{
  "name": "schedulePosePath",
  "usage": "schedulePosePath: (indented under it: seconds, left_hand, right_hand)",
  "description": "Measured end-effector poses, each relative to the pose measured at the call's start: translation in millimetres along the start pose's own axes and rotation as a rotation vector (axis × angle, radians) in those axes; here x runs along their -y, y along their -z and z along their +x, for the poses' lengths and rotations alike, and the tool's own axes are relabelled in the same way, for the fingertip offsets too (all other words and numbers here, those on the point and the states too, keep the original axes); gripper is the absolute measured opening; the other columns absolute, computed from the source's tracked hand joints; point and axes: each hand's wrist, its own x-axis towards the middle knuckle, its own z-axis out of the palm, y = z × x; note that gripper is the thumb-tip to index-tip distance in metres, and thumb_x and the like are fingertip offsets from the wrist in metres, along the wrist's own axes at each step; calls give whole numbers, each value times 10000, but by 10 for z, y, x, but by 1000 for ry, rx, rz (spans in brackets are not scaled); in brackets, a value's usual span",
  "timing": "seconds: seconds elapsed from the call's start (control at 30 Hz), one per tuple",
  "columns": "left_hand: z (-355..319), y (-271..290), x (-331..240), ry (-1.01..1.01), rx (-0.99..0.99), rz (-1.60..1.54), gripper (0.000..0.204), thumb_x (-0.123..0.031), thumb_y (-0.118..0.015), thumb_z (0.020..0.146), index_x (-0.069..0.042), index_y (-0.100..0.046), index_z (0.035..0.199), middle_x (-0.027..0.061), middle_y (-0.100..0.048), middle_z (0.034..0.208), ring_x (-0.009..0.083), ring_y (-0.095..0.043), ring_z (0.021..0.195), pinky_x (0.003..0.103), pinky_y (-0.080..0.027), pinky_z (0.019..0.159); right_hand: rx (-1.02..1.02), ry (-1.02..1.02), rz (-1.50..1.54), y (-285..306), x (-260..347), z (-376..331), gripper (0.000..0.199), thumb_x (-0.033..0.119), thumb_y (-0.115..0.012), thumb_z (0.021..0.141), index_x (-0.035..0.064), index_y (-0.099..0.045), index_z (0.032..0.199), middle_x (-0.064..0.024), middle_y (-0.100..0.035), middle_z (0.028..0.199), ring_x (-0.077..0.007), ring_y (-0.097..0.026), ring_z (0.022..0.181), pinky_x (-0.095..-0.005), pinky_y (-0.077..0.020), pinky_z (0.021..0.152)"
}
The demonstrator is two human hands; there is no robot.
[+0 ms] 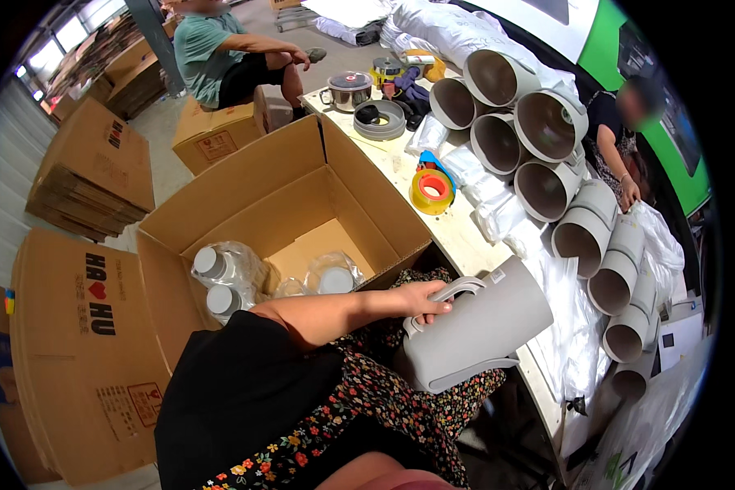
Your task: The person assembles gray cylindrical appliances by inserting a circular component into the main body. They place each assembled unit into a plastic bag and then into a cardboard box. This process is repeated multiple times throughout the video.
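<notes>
The person wears a black top [237, 392] that covers the shoulder and upper arm, its sleeve ending above the elbow, so the forearm [343, 310] is bare. Below it shows a dark garment [367, 408] printed with small flowers in red, orange, yellow and white. No watch, ring or glove shows.

A matt, smooth grey plastic jug [474, 331] is gripped by its handle. Brown corrugated cardboard is seen in the open box [245, 208]. Clear glossy plastic film is wrapped around the white-capped items [220, 273] inside.
</notes>
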Motion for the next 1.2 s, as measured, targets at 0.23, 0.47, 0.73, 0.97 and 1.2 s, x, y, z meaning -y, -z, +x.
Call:
schedulePosePath:
  seconds: [0.23, 0.47, 0.73, 0.97, 1.2]
  left_hand:
    - [-179, 65, 35, -58, -71, -451, 269, -302, -440, 951, -88, -447, 1114, 31, -545, 970, 100, -564, 698, 266, -515, 604]
    - [-345, -53, -630, -307, 90, -908, 294, -291, -380, 967, -110, -357, 1197, 61, -512, 1076, 121, -585, 774, 293, -542, 639]
    - [-463, -303, -747, -112, 114, 17, 488, -252, -572, 889, -55, -373, 1289, 58, -565, 889, 113, -574, 792, 269, -492, 715]
    - [-60, -722, -800, -494, 333, 569, 572, -248, -626, 822, -25, -401, 1298, 190, -464, 1260, 287, -497, 1129, 353, -402, 942]
    - [-230, -642, -835, -469, 330, 580, 641, -276, -606, 838, 29, -333, 1333, 206, -375, 1361, 312, -387, 1248, 361, -305, 1035]
  right_hand:
    - [-198, 240, 661, 452, 997, -850, 513, 51, -454, 772, -12, -403, 1278, -178, -447, 1298, -326, -419, 1202, -416, -318, 1003]
    - [516, 442, 1195, 333, 2648, -2648, 556, -72, -446, 744, -36, -386, 1295, -188, -433, 1324, -303, -400, 1230, -381, -265, 1060]
    - [1830, -436, 1747, 221, 3017, -3406, 365, 284, -365, 970, -20, -486, 1131, -172, -619, 1013, -166, -603, 597, -274, -474, 468]
    - [802, -239, 1504, -406, 1613, -2827, 293, 232, -519, 919, 28, -529, 1129, -100, -628, 846, -130, -562, 566, -231, -472, 490]
    - [328, 2, 26, -855, -32, -3529, 395, 200, -559, 864, -51, -499, 1162, -209, -549, 1146, -320, -528, 1043, -402, -412, 910]
